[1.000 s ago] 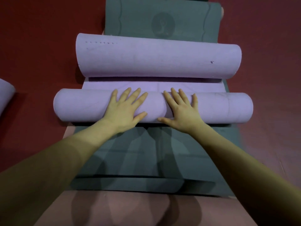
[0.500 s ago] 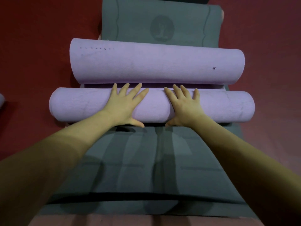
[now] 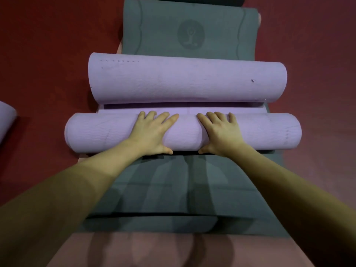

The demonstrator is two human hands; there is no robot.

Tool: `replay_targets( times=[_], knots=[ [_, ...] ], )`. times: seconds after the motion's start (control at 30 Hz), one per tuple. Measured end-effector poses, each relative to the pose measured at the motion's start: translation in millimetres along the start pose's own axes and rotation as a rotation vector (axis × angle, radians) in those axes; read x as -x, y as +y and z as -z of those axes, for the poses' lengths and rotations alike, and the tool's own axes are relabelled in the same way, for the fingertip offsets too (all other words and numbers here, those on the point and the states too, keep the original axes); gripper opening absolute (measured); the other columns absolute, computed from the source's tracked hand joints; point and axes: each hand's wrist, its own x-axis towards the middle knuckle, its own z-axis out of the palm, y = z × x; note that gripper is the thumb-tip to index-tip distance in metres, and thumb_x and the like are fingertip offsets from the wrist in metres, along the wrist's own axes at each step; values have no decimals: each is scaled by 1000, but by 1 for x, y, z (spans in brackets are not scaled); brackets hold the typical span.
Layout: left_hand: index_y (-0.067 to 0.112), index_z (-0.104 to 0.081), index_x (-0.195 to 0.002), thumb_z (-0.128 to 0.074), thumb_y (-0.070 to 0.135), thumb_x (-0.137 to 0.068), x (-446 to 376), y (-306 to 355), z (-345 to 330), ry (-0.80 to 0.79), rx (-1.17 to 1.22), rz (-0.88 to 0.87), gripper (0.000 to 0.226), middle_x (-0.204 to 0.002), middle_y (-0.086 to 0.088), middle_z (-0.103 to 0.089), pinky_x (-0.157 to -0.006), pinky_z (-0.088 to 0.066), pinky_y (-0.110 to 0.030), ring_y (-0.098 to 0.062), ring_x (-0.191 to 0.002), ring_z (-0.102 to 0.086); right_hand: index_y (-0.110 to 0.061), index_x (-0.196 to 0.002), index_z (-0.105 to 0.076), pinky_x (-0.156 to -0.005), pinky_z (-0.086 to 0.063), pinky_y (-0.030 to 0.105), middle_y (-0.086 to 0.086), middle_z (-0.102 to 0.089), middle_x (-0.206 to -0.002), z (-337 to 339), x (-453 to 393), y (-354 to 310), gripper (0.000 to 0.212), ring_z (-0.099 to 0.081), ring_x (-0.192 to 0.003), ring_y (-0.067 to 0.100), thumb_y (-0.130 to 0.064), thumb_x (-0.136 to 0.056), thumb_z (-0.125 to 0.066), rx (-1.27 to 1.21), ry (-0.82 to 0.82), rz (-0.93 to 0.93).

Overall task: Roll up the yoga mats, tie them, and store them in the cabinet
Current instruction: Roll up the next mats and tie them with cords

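A purple yoga mat lies across a flat grey-green mat (image 3: 188, 185). Its near end is rolled into a tight roll (image 3: 100, 133); its far end curls up in a larger loose roll (image 3: 185, 81). A narrow flat strip of purple shows between the two rolls. My left hand (image 3: 152, 132) and my right hand (image 3: 221, 132) press flat on top of the near roll, side by side near its middle, fingers straight and spread, thumbs at the roll's near edge.
The grey-green mat stretches away past the far roll, with a round figure emblem (image 3: 190, 34). A pinkish mat (image 3: 173, 251) lies under it at the near edge. Another purple roll (image 3: 6, 120) pokes in at the left. Red floor (image 3: 42, 54) surrounds everything.
Both hands have pushed the near roll forward, away from me, so it grew thicker. The flat purple strip between the two rolls has narrowed.
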Motion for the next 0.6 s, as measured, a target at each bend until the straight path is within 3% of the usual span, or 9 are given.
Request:
replay_targets(
  times=[0.2,0.37,0.5,0.57,0.6],
  knots=[
    [24,-29,-149,-73,70,-56,49,18,-7,57,72,-64,112,-146,-8,-42,-99,-32,-47,-38,-120,-47,-12,-128,-54,-89,-42,55,11,-62,-110,-11,57,-19,113,-59,-98,36,-57,-30,-87,-39,97,-4],
    [20,-41,-143,-75,71,-50,81,33,-7,23,110,-101,112,-137,-10,-53,-90,-42,-48,-39,-108,-55,-14,-127,-56,-85,-46,46,8,-64,-108,-7,94,-28,109,-61,-95,34,-63,-34,-82,-78,35,24],
    [15,-50,-137,-78,73,-41,98,42,-9,71,72,-126,115,-127,-12,-60,-81,-49,-49,-40,-96,-61,-15,-130,-54,-88,-43,46,9,-62,-112,-8,114,-36,107,-60,-98,35,-63,-38,-81,-91,13,15],
    [18,-37,-146,-74,75,-49,99,44,-5,40,62,-129,117,-141,-13,-48,-97,-40,-51,-41,-116,-53,-14,-133,-51,-92,-42,49,11,-60,-117,-9,116,-37,110,-58,-104,36,-64,-40,-81,-97,22,18],
    [22,-22,-151,-68,76,-58,98,44,-3,-19,64,-131,117,-152,-10,-33,-107,-29,-49,-39,-131,-40,-13,-134,-51,-94,-41,50,13,-59,-120,-9,116,-35,111,-57,-106,37,-66,-41,-81,-91,29,30]
  ],
)
